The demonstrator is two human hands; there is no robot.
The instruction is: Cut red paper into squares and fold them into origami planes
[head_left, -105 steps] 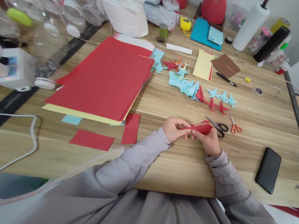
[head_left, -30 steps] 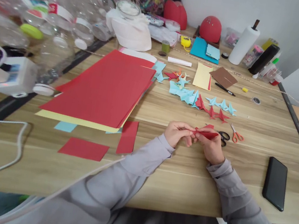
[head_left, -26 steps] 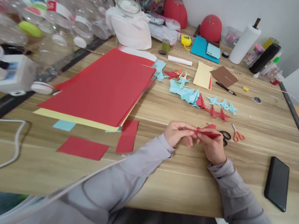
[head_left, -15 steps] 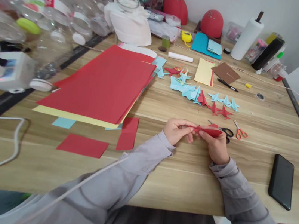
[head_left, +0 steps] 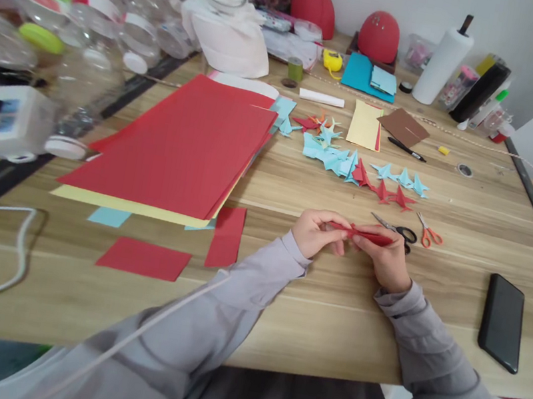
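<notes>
A folded piece of red paper (head_left: 372, 237) is pinched between both hands above the table. My left hand (head_left: 318, 232) grips its left end between thumb and fingers. On the right end, my right hand (head_left: 385, 255) is closed with the thumb on top, hiding part of the folds. Just behind the right hand lie black-handled scissors (head_left: 406, 235), partly covered by it. Orange-handled scissors (head_left: 429, 235) rest beside them. Farther back are folded red paper figures (head_left: 383, 192), light blue ones (head_left: 404, 178) and a clustered row of blue ones (head_left: 328, 157).
Large red sheets (head_left: 178, 145) are stacked at the left, with small red rectangles (head_left: 144, 258) in front. A black phone (head_left: 502, 322) lies at the right. Plastic bottles (head_left: 98, 11) crowd the back left, and a white cable (head_left: 19, 255) crosses the left side.
The red paper between my hands has tilted flatter and now shows a narrower face. Both hands keep nearly the same place. The camera view has shifted slightly.
</notes>
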